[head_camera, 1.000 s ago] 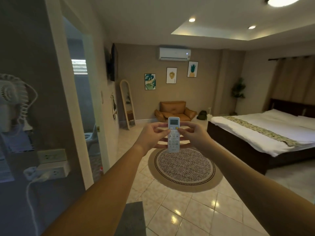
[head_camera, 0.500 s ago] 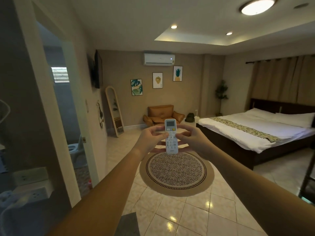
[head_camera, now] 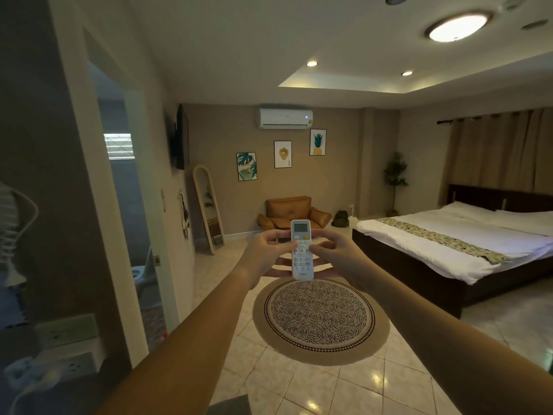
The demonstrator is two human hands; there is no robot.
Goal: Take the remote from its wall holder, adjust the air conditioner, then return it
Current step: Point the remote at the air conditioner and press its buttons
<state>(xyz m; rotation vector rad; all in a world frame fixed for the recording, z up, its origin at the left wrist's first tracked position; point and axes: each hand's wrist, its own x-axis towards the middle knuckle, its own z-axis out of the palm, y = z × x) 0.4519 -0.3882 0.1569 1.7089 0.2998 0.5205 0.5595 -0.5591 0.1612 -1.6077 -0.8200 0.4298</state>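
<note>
Both hands close on the remote [head_camera: 302, 250] at frame centre: left hand [head_camera: 266, 256] grips its left edge, right hand [head_camera: 338, 259] its right, a thumb on the buttons. It stands upright, screen on top, over the round rug [head_camera: 320, 319]. The air conditioner [head_camera: 285, 118] hangs above, on the far wall.

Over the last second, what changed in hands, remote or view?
Mostly the view: the head camera tipped up and turned right, so the air conditioner and round rug sit lower in frame and the wall outlets slid toward the left edge. Both thumbs shifted slightly on the buttons. Unchanged: the left hand and right hand still hold the remote upright, aimed at the unit; nothing was let go.
</note>
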